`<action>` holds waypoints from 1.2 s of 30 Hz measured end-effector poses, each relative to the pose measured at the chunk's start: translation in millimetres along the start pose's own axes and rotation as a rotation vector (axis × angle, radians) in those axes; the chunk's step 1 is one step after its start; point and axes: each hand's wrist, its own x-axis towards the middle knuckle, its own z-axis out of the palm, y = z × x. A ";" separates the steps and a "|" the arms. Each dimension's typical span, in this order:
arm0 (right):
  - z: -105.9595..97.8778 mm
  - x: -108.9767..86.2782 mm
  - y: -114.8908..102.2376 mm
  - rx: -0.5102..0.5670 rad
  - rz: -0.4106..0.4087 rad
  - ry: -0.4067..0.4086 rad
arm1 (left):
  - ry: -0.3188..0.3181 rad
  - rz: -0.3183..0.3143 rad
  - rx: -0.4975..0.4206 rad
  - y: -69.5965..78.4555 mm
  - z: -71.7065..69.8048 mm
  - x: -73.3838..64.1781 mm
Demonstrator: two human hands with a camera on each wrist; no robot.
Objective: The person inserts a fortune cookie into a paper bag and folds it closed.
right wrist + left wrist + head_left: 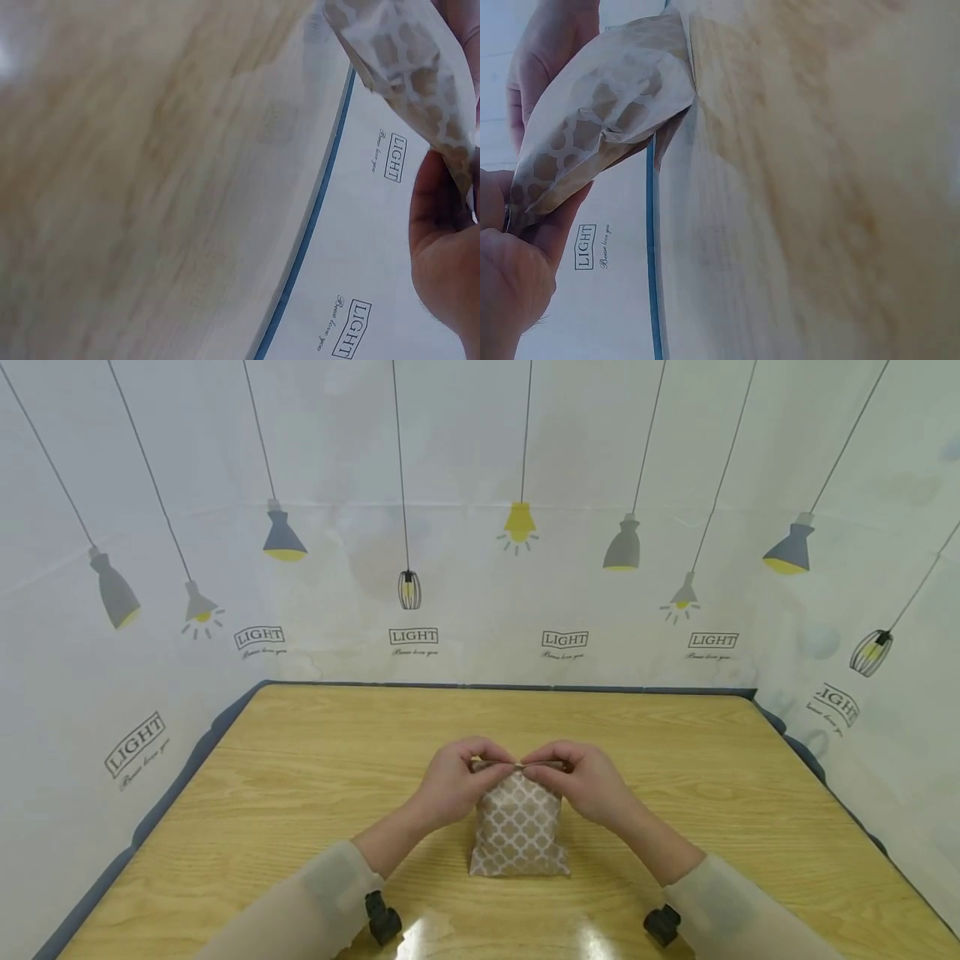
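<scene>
A tan paper bag with a white lattice pattern (519, 827) stands upright on the wooden table, bulging in the middle. My left hand (459, 779) pinches the left part of its top edge between thumb and fingers. At the right part of the same edge, my right hand (588, 781) pinches likewise, the two thumb tips almost meeting at the centre. The left wrist view shows the bag (607, 112) from its side, tapering to the pinched top. Only part of the bag (412, 67) appears in the right wrist view, beside the right hand (450, 247). What the bag contains is hidden.
The wooden table (315, 760) has a dark blue edge along the back and sides. Behind it hangs a pale backdrop (465, 568) printed with lamps and the word LIGHT. Small black devices sit by the left wrist (382, 918) and the right wrist (663, 925).
</scene>
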 end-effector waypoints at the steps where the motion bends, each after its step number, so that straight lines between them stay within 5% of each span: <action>1: 0.7 -0.2 -0.2 -0.007 -0.004 0.019 | 0.003 0.001 0.005 -0.4 -0.2 0.0; 6: 1.3 -0.1 -0.9 -0.046 -0.032 0.085 | -0.016 -0.046 -0.029 -3.0 -3.3 0.5; 11: -5.1 1.5 -0.7 -0.079 0.012 0.054 | -0.017 -0.120 -0.128 -5.8 -8.9 -1.7; 17: -12.6 -0.5 -0.4 -0.082 0.098 0.017 | 0.002 -0.105 -0.152 -7.5 -10.4 -4.7; 26: -14.5 -4.6 -0.6 -0.092 0.041 0.099 | -0.011 -0.147 -0.203 -9.6 -15.2 -5.8; 36: -16.4 -3.0 0.4 -0.003 0.101 0.057 | 0.022 -0.132 -0.199 -9.9 -21.5 -4.9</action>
